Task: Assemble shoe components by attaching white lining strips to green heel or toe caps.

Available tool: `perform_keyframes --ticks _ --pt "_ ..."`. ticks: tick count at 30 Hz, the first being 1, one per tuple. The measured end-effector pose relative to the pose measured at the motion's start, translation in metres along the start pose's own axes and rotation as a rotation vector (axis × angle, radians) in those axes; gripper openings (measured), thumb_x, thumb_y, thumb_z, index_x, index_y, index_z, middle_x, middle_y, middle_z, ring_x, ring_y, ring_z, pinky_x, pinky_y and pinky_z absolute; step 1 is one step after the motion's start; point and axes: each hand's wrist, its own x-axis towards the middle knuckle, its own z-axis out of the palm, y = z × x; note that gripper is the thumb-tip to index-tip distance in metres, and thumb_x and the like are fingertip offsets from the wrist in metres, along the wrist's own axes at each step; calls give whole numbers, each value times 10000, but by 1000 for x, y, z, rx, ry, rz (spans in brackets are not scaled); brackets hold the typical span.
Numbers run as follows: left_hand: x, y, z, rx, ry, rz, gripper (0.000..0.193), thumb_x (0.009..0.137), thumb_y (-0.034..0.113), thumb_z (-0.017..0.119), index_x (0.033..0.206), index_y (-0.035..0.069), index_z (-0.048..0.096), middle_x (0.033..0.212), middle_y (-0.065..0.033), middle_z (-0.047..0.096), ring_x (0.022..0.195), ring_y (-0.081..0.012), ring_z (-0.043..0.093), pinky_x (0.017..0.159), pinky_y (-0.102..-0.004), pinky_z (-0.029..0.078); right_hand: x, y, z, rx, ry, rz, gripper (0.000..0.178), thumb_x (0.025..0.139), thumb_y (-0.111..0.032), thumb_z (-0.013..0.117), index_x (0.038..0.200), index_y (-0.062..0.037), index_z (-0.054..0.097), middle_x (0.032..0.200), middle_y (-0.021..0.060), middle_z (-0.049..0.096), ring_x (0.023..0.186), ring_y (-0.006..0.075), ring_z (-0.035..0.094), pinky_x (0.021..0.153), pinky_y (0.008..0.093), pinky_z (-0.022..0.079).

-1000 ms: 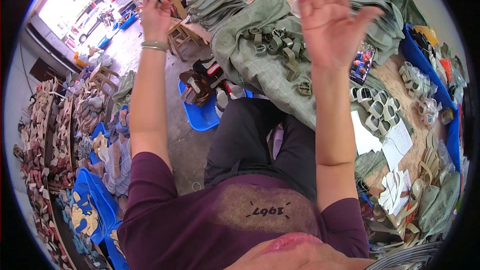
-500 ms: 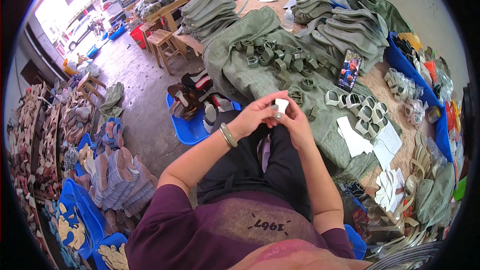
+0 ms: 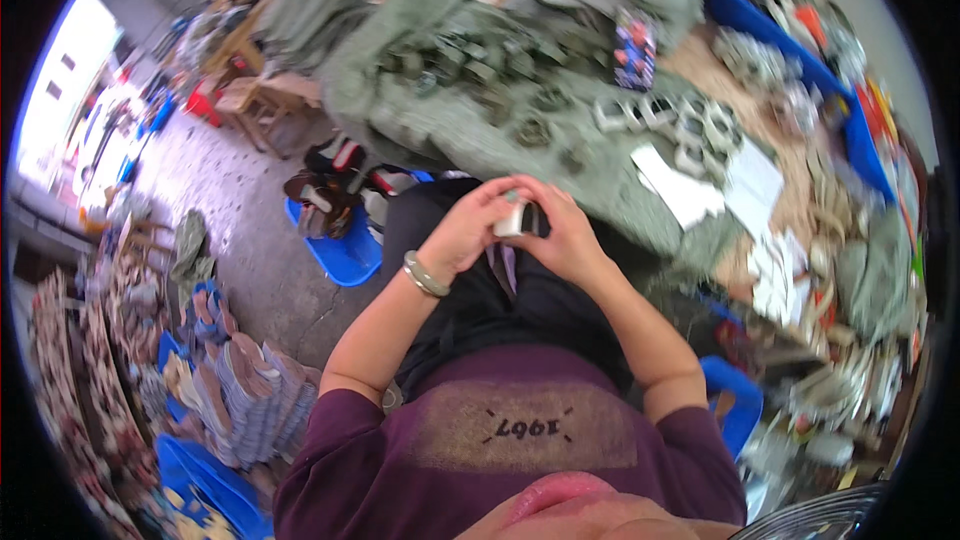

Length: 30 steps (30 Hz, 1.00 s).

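Observation:
Above my lap, both hands meet around a small white strap loop with a dark inside. My left hand has its fingers closed on the loop's left side, and a pale bangle circles that wrist. My right hand curls round the other side, its fingertips touching those of the left. Beyond them a green cloth covers the table, carrying several olive-green strap loops. More white strap loops lie grouped to the right, beside white paper sheets.
A phone stands on the table behind the white loops. Grey-green soles are stacked at the far left. A blue basin with shoes sits on the floor by my legs. Striped shoe pieces pile up at left; a long blue bin edges the table.
The white strap loop has turned in my fingers, so its dark inside now shows. My view has shifted, with the table's things appearing farther up and left.

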Motion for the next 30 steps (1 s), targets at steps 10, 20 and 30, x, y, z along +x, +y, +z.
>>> perform_keyframes --ticks 10,20,30 --pt "2 -44 9 -228 -334 -161 537 965 455 329 1330 63 355 1151 -156 563 1071 -234 555 882 -351 461 -4 19 -52 -199 53 -104 556 669 -107 751 1179 -75 529 1037 107 559 912 260 561 802 324 463" --pt "4 -48 -9 4 -311 -55 438 947 296 469 1293 33 415 1091 -104 583 971 -175 578 830 -282 456 33 82 -173 -791 14 54 452 698 -102 694 1126 -94 552 1077 87 585 1018 246 541 880 366 400" --pt "11 -49 -3 194 -223 -55 330 940 160 492 1250 50 470 1059 -64 595 919 -124 574 796 -245 449 -7 90 -145 -814 236 63 235 726 -119 679 948 -56 635 934 84 600 902 265 557 755 364 462"
